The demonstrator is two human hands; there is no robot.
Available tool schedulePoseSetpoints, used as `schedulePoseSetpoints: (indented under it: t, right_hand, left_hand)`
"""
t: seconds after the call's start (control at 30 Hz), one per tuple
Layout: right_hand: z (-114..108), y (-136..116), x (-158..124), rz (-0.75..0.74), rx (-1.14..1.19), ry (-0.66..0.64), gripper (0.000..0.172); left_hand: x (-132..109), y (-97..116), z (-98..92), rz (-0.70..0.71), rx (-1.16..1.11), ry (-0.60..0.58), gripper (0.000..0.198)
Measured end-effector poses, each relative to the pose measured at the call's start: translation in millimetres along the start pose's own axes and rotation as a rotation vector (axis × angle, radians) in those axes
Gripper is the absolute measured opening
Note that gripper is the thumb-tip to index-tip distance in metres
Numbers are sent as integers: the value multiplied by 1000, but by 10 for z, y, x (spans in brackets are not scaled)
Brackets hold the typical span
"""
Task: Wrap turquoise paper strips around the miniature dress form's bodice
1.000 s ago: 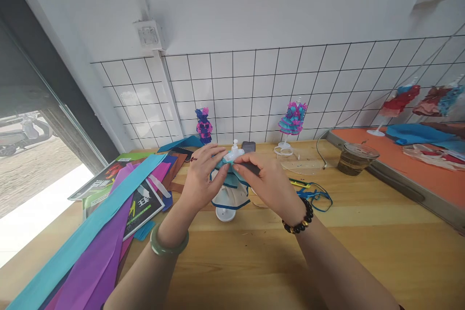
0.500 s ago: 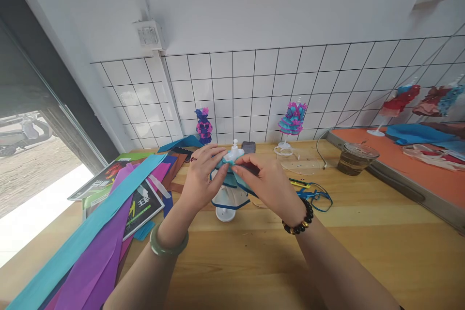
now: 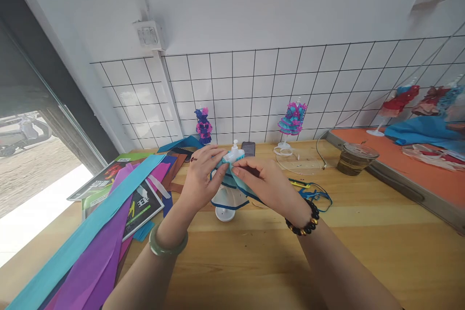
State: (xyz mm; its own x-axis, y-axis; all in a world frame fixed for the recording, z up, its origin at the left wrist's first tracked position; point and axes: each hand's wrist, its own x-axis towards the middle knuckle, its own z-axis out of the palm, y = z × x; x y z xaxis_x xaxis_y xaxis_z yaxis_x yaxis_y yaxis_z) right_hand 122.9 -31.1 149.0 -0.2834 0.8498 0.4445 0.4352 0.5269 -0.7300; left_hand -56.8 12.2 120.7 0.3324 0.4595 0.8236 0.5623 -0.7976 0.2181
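From the head view, a small white mannequin [image 3: 235, 151] wearing a light-blue dress [image 3: 230, 197] with dark-blue edging stands on the wooden counter [image 3: 232, 261], between the two hands. The left hand [image 3: 204, 174] grips the dress top between thumb and fingers; the right hand [image 3: 264, 181] pinches its cloth just beside. Left of them, coloured strips [image 3: 92, 225] lie over magazines [image 3: 143, 203]; a phone [image 3: 249, 148] lies behind the mannequin.
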Motion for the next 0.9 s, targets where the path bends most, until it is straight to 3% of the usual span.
schedulePoseSetpoints:
  t: [0.13, 0.57, 0.9]
  right_hand:
    - [10, 32, 13, -36, 8, 14, 19]
    - [26, -7, 14, 41, -61, 148, 16]
    - [58, 53, 33, 51, -66, 172, 14]
  left_hand:
    - [1, -1, 5, 6, -14, 5, 27]
    - [-6, 15, 5, 15, -21, 5, 27]
    - [5, 42, -9, 5, -51, 2, 26]
